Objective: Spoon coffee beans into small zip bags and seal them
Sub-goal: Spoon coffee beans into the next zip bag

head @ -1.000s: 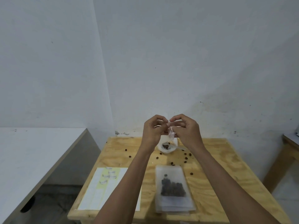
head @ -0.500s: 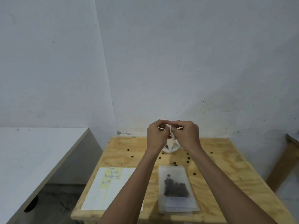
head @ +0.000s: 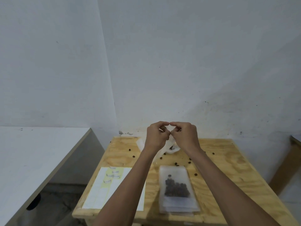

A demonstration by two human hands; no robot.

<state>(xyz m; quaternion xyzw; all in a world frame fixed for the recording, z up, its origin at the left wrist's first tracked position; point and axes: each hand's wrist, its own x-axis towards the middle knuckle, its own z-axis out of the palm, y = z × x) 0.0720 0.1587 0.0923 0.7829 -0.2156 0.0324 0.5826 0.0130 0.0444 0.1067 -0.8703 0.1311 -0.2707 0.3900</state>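
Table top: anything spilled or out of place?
Yes. Loose coffee beans are scattered over the wooden table, around and behind the filled zip bag lying flat near the front edge. Both hands are raised above the table.

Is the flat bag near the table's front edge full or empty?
Partly filled: the flat bag holds dark beans only around its middle.
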